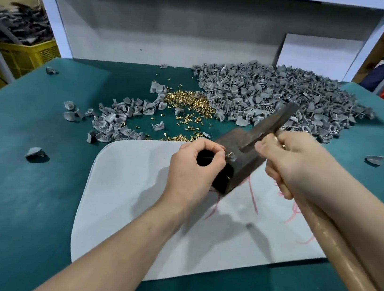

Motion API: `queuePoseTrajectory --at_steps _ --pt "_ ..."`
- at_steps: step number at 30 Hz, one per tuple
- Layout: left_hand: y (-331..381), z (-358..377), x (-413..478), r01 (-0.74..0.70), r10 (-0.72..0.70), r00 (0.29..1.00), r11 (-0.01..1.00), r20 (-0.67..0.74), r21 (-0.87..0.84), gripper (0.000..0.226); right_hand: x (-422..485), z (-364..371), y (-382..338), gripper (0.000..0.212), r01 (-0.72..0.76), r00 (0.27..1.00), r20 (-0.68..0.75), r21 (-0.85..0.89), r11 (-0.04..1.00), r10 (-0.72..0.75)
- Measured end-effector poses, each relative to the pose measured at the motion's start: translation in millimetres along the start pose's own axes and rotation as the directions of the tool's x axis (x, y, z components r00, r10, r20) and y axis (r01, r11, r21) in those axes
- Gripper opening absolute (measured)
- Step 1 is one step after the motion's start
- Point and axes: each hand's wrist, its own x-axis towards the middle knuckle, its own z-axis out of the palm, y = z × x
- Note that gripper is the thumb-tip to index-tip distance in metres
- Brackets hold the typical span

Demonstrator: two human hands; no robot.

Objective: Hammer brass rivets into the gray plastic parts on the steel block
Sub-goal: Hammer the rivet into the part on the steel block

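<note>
Green matting covers the bench top (25, 146), backed by a white panel (153, 29), with a yellow crate (26, 53) off to the left. On the mat lies a pale board (127, 210) marked with red scribbles. Beyond it, to the right, spreads a large heap of gray plastic parts (279, 93), with a smaller scatter to the left and a pile of brass rivets (187, 100) between. The steel block (239, 169), dark and rusty brown, stands on the board's far edge. The right hand (292, 164) grips the hammer (269, 129) by its wooden handle close to the head, which hangs tilted above the block. The left hand (195, 168), fingers curled, pinches a single rivet (229, 154) at the block's top, seemingly set in a gray part there, though that is too small to tell.
</note>
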Motion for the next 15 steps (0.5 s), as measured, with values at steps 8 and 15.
queuePoseTrajectory --at_steps 8,15 --pt "1.8 1.8 -2.6 -0.295 0.327 0.944 0.891 -0.037 0.346 0.004 0.5 14.4 -9.6 0.034 0.038 0.999 0.046 -0.438 0.898 -0.020" --pt "0.3 2.8 -0.5 -0.316 0.347 0.937 0.895 -0.046 0.315 0.004 2.9 15.1 -16.2 0.033 0.044 0.999 0.027 -0.433 0.900 -0.036"
